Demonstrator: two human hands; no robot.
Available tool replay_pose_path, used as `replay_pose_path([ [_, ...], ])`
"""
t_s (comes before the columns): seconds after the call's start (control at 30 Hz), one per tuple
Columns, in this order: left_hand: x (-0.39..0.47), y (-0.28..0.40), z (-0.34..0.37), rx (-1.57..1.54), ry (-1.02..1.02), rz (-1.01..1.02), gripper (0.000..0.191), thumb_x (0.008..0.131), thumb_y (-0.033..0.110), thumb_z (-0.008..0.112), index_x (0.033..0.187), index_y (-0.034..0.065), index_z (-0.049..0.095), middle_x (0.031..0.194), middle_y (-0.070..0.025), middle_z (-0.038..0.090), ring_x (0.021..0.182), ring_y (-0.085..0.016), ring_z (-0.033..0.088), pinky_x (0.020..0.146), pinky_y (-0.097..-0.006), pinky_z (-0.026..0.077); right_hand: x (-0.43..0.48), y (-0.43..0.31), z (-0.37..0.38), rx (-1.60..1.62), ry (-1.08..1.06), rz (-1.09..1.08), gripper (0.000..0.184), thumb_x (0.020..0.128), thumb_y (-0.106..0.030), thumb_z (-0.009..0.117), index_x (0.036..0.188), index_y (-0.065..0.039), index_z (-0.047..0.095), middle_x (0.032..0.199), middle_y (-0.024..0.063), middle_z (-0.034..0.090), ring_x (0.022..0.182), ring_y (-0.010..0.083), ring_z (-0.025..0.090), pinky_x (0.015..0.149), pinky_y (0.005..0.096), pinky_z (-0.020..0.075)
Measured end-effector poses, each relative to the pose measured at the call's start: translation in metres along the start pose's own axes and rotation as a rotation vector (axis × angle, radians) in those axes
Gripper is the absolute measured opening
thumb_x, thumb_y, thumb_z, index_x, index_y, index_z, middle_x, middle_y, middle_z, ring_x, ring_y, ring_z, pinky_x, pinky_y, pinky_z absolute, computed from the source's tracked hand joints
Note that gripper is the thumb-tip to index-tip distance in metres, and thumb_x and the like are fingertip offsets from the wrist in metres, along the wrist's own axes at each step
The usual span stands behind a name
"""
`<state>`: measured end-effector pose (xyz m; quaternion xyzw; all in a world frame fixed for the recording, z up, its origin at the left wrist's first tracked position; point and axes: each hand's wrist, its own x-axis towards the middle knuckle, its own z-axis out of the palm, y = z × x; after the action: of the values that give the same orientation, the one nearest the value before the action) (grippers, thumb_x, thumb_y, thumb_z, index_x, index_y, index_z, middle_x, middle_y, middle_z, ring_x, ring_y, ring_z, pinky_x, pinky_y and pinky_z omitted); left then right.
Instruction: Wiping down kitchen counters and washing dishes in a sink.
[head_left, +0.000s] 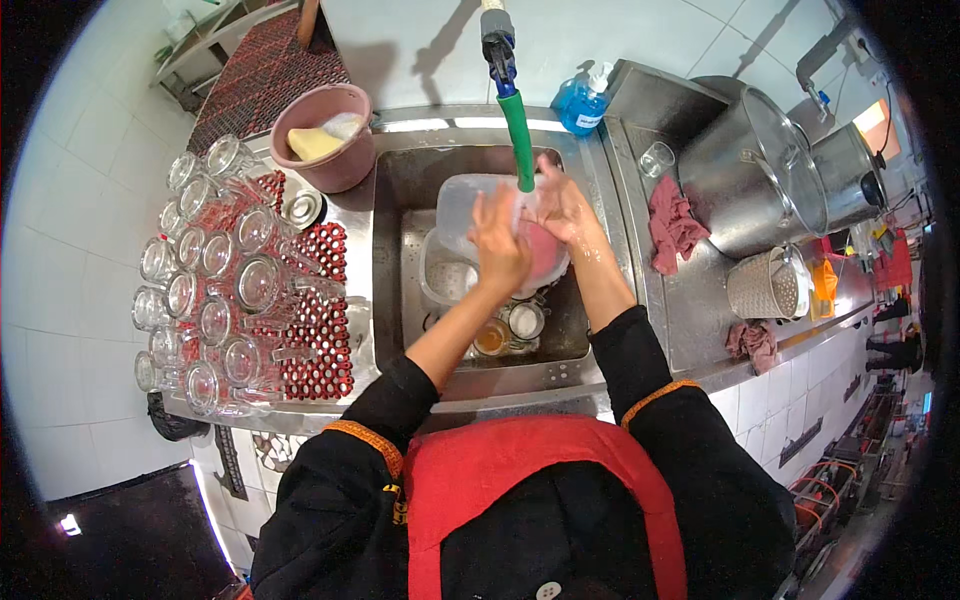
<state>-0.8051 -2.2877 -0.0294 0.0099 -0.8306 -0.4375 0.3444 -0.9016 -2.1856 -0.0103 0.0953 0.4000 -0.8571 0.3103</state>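
My left hand (501, 244) and my right hand (564, 208) are raised over the sink (390, 225), close together below a green hose (517, 142) on the tap. Both are blurred; their fingers look spread, and I see nothing gripped. Wet drops shine on my right wrist. Under them is a clear plastic container (461, 206), with a pink item (544, 251) partly hidden by my left hand. Lower in the basin sit another clear container (442, 277), a glass mug (526, 321) and a glass with amber liquid (492, 337).
Upturned glass mugs (259, 283) crowd a red perforated mat (322, 322) at left, near a pink bucket (330, 169) holding a yellow sponge. A blue soap bottle (583, 105) stands behind. At right are a red cloth (673, 225), a large steel pot (739, 176) and a perforated basket (757, 289).
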Motion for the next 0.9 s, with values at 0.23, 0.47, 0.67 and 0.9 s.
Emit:
replay_pose_path([
  [0.23,0.006,-0.008,0.008,0.110,-0.393,0.015,0.047,0.081,0.035,0.047,0.122,0.0137,0.044,0.130,-0.0093,0.039,0.124,-0.036,0.027,0.084,-0.0719,0.010,-0.032,0.025,-0.013,-0.151,0.072,-0.094,0.022,0.080,-0.018,0.053,0.098,-0.006,0.054,0.086,0.0058,0.059,0.073,0.0168,0.058,0.059,0.0268,0.0485],
  [0.47,0.046,0.004,0.033,0.344,-0.467,0.189,0.048,0.084,0.044,0.038,0.122,0.0166,0.045,0.132,-0.0063,0.037,0.124,-0.036,0.026,0.081,-0.0766,0.002,-0.018,0.023,-0.057,0.044,0.038,-0.136,0.028,0.077,-0.008,0.050,0.105,-0.004,0.051,0.093,0.0056,0.058,0.081,0.0167,0.058,0.066,0.0267,0.0479],
  [0.67,0.080,-0.044,0.019,0.523,-0.347,-0.341,0.055,0.081,0.048,0.043,0.122,0.0108,0.046,0.127,-0.0176,0.041,0.120,-0.041,0.031,0.087,-0.0656,0.023,-0.043,0.029,-0.031,-0.546,0.162,-0.211,0.026,0.061,0.008,0.043,0.079,0.002,0.061,0.073,0.0118,0.062,0.062,0.0188,0.060,0.054,0.0264,0.0467],
  [0.9,0.052,-0.129,-0.016,-0.584,-0.936,-1.067,0.054,0.085,0.048,0.043,0.121,0.0075,0.047,0.111,-0.0103,0.054,0.092,-0.020,0.057,0.080,-0.0328,0.045,-0.079,0.008,-0.042,-1.006,-0.127,-0.112,0.025,0.058,0.008,0.045,0.075,0.003,0.063,0.071,0.0092,0.063,0.064,0.0163,0.059,0.061,0.0264,0.0471],
])
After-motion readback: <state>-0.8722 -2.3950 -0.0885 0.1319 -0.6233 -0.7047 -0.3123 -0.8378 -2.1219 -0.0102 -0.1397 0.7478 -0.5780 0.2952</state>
